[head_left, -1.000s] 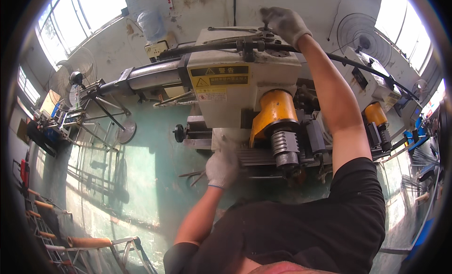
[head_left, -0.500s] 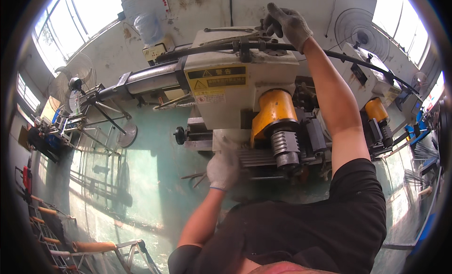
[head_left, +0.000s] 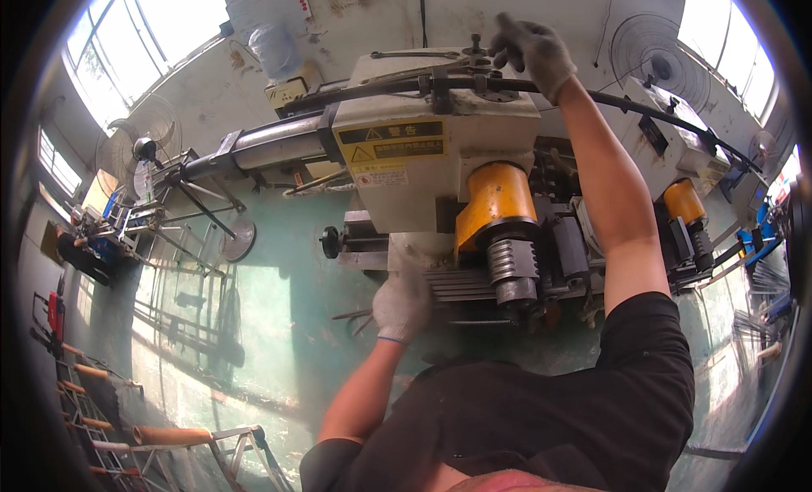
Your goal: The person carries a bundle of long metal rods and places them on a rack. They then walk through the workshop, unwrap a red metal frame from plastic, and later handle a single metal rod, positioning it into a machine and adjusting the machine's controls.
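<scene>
- Long black lever bar [head_left: 381, 87] runs across the top of the pale, boxy machine [head_left: 423, 179].
- Right hand [head_left: 531, 48], in a grey knit glove, is closed around the bar.
- Left hand [head_left: 403, 304], gloved too, rests fingers curled on the ribbed metal bed [head_left: 457, 282] beside the orange cylindrical housing [head_left: 493, 200].

Rectangular yellow-and-black warning label [head_left: 392, 142] on the machine's [head_left: 440, 179] cream front.

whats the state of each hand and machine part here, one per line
left hand: gloved, resting on the metal rods at the machine's front
right hand: gloved, raised, gripping the long black lever
long black lever: lying across the machine top, held at one end
metal rods: stacked flat beside the rollers
grooved roller: bare, nothing visibly fed in; spinning or not, cannot tell
orange housing: closed over the roller
</scene>
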Tool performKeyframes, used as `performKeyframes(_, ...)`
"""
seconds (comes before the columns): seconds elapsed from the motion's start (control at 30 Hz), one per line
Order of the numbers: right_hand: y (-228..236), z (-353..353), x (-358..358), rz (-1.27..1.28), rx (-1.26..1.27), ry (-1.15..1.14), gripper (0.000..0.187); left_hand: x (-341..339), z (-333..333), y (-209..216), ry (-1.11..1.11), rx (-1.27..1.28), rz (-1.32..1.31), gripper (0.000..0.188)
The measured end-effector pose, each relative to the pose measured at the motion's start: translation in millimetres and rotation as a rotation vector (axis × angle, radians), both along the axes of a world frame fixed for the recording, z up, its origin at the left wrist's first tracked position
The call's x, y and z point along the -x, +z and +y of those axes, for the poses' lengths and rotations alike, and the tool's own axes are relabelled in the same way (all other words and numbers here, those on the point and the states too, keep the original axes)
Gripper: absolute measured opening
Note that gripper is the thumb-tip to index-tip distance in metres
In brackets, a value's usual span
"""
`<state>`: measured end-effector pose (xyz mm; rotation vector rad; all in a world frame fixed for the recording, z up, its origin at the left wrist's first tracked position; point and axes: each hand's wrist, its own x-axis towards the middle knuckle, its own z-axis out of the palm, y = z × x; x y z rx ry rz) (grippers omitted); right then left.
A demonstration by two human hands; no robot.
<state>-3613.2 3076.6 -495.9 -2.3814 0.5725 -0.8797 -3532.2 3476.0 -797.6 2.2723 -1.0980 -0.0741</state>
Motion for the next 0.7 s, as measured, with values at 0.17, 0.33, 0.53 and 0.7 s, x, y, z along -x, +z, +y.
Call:
performKeyframes(0.17,-18.2,14.1,-2.2,0.059,0.378,-0.052,0.050,-1.7,5.2,-0.6,-0.018,0.004,0.025,0.025)
performKeyframes(0.33,-17.9,17.9,7.2,0.040,0.167,-0.044,0.043,-1.6,-0.4,6.9,-0.030,0.044,-0.020,0.023)
performKeyframes(0.53,2.4,1.3,15.4,-0.156,-0.312,0.102,0.044,-0.5,0.0,-6.4,-0.018,0.009,-0.059,0.023)
performKeyframes(0.7,-26.0,-4.8,6.3,0.044,0.363,0.004,0.035,-0.9,-0.7,-4.5,-0.023,-0.009,-0.098,0.024)
